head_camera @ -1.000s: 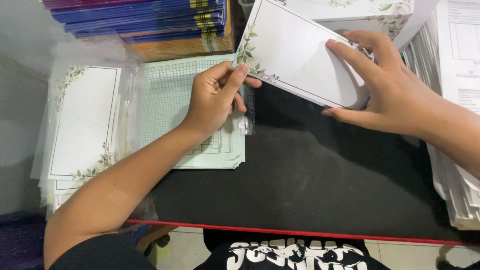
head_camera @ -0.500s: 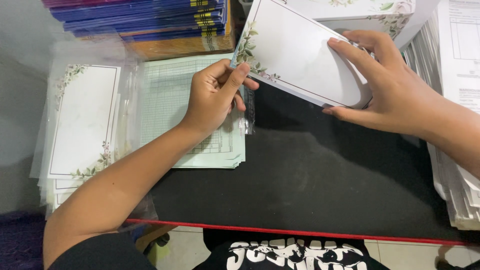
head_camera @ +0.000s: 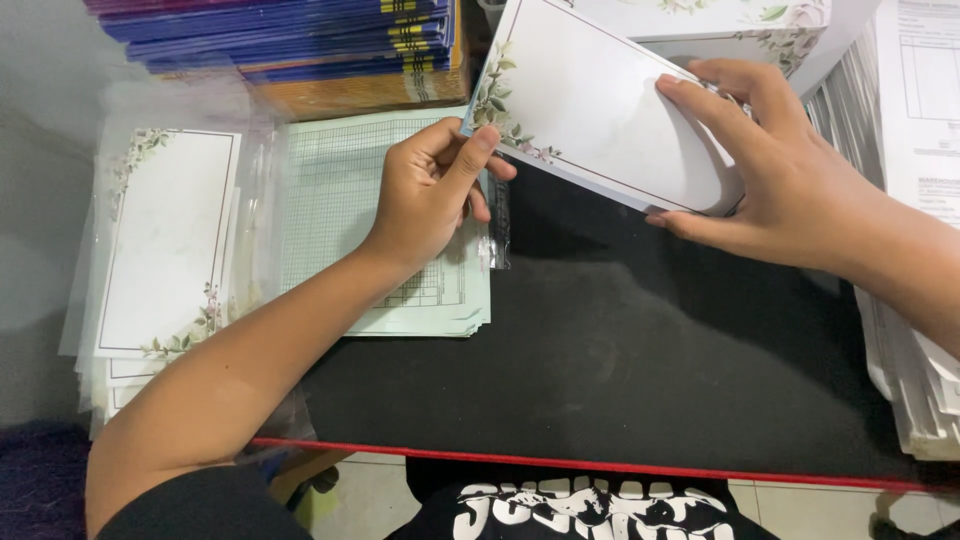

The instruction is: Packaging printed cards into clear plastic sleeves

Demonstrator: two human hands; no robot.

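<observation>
Gripping a white floral-bordered card, right hand unmoved; left hand has pinched its lower corner by a clear plastic sleeve.

I see even, fairly bright overhead light. Soft sheen on black matte bench. Glare on clear plastic sleeves over floral-bordered white cards at left, washing out detail. Blue book stack slightly soft. Edges bowed by wide lens. Faint shadow under left forearm.

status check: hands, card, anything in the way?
Left hand pinches the card's corner. Right hand grips the white floral card at its other end, above the black table. Green forms under the left hand.
</observation>
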